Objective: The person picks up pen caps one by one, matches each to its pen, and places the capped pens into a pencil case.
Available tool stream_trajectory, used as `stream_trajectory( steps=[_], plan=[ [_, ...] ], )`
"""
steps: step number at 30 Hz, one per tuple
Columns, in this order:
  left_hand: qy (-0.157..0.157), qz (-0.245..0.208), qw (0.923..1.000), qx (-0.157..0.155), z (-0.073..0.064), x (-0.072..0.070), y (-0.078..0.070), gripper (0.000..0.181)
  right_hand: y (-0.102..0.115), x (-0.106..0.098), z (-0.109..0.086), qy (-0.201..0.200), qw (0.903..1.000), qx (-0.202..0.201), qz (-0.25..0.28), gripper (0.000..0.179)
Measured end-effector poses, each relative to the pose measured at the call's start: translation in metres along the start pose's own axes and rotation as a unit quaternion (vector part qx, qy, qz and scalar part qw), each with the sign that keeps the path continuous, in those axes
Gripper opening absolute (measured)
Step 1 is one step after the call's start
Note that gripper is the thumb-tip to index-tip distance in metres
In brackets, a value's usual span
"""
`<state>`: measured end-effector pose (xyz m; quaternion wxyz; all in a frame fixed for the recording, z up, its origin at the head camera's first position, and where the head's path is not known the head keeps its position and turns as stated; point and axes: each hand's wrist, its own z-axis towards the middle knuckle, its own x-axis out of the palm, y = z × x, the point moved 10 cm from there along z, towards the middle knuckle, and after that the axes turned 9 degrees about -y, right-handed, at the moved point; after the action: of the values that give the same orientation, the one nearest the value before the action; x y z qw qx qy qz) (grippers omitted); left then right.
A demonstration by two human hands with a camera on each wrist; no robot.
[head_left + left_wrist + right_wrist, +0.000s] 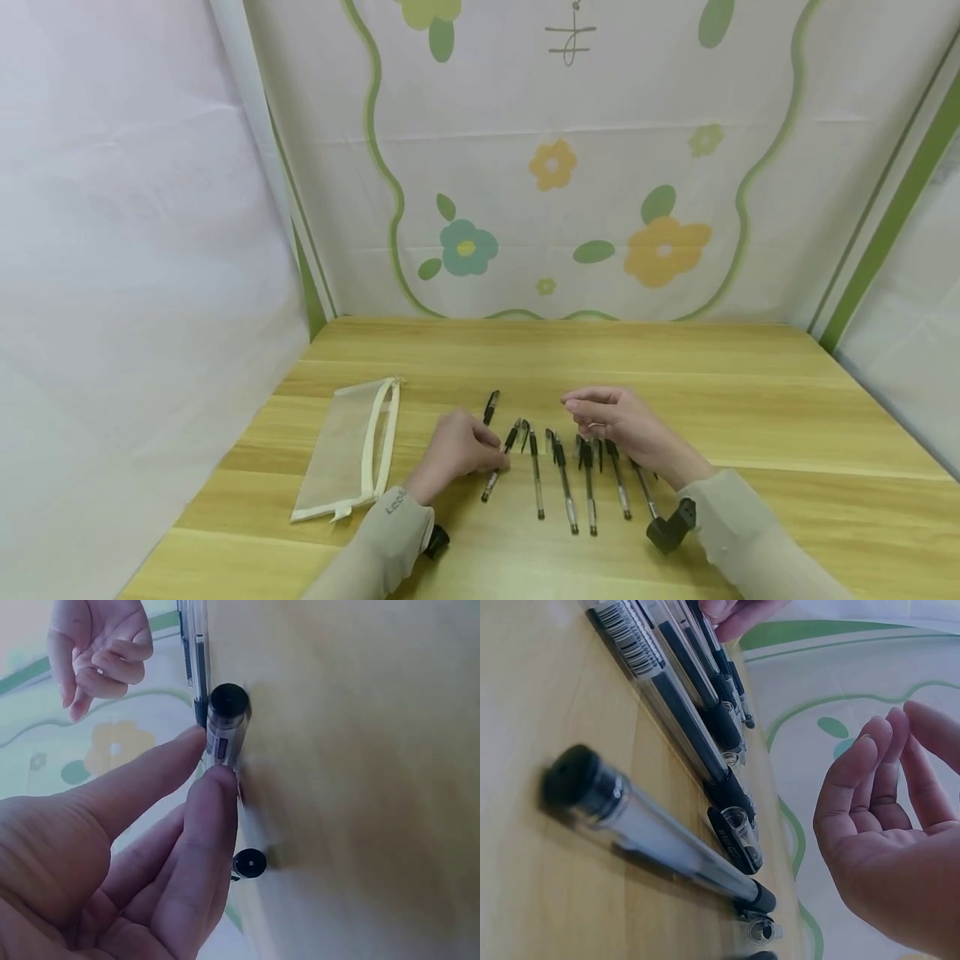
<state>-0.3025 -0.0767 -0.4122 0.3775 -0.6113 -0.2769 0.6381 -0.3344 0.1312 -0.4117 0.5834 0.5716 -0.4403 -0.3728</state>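
Observation:
My left hand (pixel 461 450) is low over the table and pinches a clear gel pen (pixel 490 485) between thumb and fingers. The pen's black end (pixel 229 701) points at the left wrist camera. Beyond this hand lies another pen (pixel 491 407), partly hidden by the fingers. My right hand (pixel 626 422) hovers above the right part of the pen row, fingers loosely bent and holding nothing. Under it are several pens, one a clear-barrelled pen (pixel 682 840) with a black end. Another, a pen with a barcode label (pixel 630 637), lies alongside.
Left of the pens lies a translucent zip pouch (pixel 341 450) with a cream border, its zipped side facing the pens. The wooden table (pixel 787 392) ends at a flower-printed cloth backdrop (pixel 517 100). White cloth walls (pixel 135 250) stand at both sides.

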Motion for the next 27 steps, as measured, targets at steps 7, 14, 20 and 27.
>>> stream_trajectory(
  steps=[7, 14, 20, 27],
  plan=[
    [-0.006, 0.012, 0.9999, 0.004, 0.0, 0.001, -0.004, 0.014, 0.002, 0.001, -0.002, 0.001, 1.0, 0.002, -0.004, 0.024],
    [0.0, -0.004, 1.0, 0.002, 0.001, 0.0, 0.0, 0.006, 0.002, -0.001, -0.002, 0.001, 1.0, 0.006, 0.005, 0.025],
    [0.015, -0.036, 0.9988, -0.031, 0.001, -0.002, 0.013, 0.011, 0.001, 0.0, 0.0, 0.004, 1.0, 0.005, -0.002, 0.025],
    [0.037, -0.085, 0.9942, -0.056, 0.002, -0.007, 0.019, 0.013, 0.001, -0.003, 0.007, 0.013, 0.9983, 0.006, -0.057, 0.027]
  ],
)
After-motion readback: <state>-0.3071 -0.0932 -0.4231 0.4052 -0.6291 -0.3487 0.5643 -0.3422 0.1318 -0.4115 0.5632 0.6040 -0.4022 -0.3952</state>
